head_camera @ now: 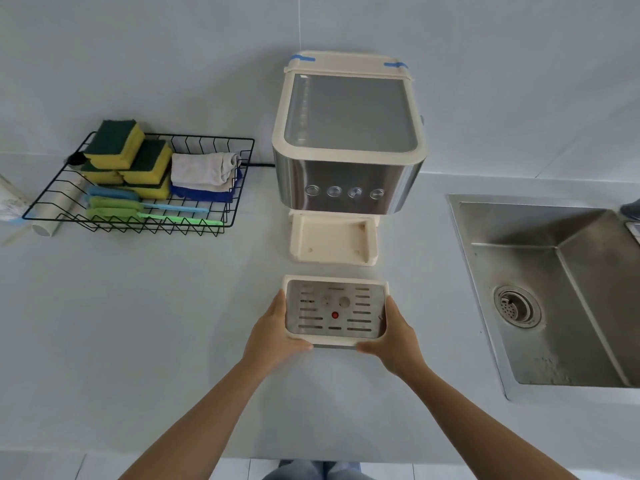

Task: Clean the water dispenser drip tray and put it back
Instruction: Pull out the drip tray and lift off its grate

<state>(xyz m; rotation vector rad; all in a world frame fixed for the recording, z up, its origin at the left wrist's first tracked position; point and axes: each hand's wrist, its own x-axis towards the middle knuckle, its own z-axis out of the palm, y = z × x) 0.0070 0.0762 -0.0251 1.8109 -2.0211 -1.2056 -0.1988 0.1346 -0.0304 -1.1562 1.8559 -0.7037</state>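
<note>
The drip tray point(335, 311) was out of the water dispenser point(348, 140) and held just in front of it, over the white desk point(156, 323). The left hand point(273, 332) gripped the tray's left side and the right hand point(393, 332) its right side, thumbs curled over the near edge and the fingers hidden beneath or along the sides. Whether the tray rested on the desk or hung just above it could not be told.

The cream base point(333, 241) under the dispenser stood bare, its recess open where the tray belongs. The tray's slotted metal grate point(334, 308) sat in the cream frame, with a small red float point(335, 315) near its middle. A few faint marks showed on the grate, though whether they were dirt or reflections was unclear.

Judging by this, the tray was either just removed for cleaning or on its way back; the picture alone did not settle which. The sponges point(119, 143), the folded cloths point(204, 174) and the brushes point(145, 207) all lay in the wire basket point(239, 202) to the left, and the steel sink point(554, 289) to the right looked dry. That suggested the washing was most likely not yet done, with rinsing, wiping and reseating left.
</note>
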